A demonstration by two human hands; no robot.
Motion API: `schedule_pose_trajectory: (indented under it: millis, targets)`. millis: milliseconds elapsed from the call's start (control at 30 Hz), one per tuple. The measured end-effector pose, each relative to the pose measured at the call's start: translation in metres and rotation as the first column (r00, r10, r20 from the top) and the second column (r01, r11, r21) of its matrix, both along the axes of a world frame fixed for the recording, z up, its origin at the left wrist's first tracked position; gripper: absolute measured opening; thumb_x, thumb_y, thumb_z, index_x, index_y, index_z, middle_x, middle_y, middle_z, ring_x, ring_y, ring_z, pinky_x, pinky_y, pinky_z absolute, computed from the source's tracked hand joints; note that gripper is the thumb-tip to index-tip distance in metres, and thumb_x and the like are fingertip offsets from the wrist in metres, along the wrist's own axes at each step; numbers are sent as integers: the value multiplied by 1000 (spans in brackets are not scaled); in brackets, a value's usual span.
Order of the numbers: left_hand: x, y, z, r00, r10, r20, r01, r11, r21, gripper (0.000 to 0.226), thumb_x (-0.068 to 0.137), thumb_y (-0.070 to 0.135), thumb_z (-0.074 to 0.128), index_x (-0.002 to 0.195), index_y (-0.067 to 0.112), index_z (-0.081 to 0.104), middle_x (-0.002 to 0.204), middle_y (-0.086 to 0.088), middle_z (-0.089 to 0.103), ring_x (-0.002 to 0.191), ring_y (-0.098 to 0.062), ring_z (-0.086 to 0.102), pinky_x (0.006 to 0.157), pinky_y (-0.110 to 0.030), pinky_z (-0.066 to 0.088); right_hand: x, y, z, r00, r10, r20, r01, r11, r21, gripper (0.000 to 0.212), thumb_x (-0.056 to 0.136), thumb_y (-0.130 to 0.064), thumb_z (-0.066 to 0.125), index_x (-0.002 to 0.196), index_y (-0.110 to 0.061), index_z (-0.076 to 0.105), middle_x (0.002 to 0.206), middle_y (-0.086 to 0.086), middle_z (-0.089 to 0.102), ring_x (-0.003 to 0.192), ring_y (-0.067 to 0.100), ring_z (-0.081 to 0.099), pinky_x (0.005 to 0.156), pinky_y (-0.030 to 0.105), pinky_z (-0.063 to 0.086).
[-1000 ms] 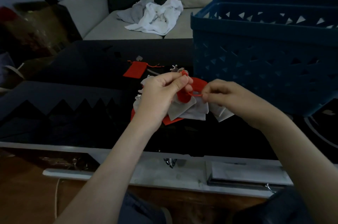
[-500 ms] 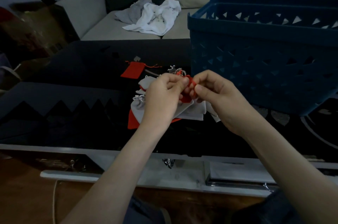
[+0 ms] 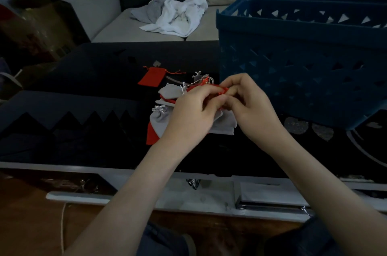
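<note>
Both hands meet over the middle of the dark tabletop (image 3: 94, 80), working at one small red fabric drawstring pouch (image 3: 209, 88). The left hand (image 3: 188, 113) has its fingers curled in tight, pinching the pouch from the near side. The right hand (image 3: 249, 109) closes on the other end, thumb and fingertips nipping the red edge, so the pouch is caught between the two, lifted a little above the table. Most of it is hidden behind the knuckles; only a red strip along the top shows.

Directly below the hands lies a loose heap of small grey and red fabric pouches (image 3: 161, 117) with white cords, overlapping one another. A single flat red pouch (image 3: 152, 75) lies apart from the heap, further back on the table, its cord trailing to the right. A large dark blue plastic basket with triangular cut-outs (image 3: 303, 63) stands just beside the right hand. Behind the table, a crumpled white cloth (image 3: 178, 15) lies on the pale sofa seat (image 3: 109, 29).
</note>
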State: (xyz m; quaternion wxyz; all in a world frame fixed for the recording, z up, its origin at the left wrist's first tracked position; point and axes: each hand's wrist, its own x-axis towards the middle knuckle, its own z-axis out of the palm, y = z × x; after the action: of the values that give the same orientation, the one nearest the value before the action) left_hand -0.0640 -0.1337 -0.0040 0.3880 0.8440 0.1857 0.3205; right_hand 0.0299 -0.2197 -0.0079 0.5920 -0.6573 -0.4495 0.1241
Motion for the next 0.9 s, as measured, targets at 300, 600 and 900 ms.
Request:
schedule_pose_trajectory:
  millis: [300,600,900]
  targets:
    - [3,-2,1,991,78,107,-81,996,22,15,93,9,58,84,7,70,70,16,60,72,9,58,68,-6,42,-4,-1,2,997,-79,-25,78,997,-13,10,92,-5,55,87,-14,56,77,-2,66,72,1,62,66,10,46]
    - [5,-2,2,996,75,46,-62,967,-246,19,96,17,54,93,8,70,78,0,68,73,-6,62,73,-23,51,4,0,1,991,-135,15,135,990,-34,13,92,-6,56,81,-14,58,73,-8,62,68,-5,57,64,11,44]
    - [4,-1,7,994,37,102,25,836,-549,17,94,16,57,98,5,69,81,-7,68,75,-14,64,79,-30,55,5,-3,6,988,-154,-7,153,985,-81,14,91,-16,59,81,-24,64,73,-9,64,68,-3,58,63,12,45]
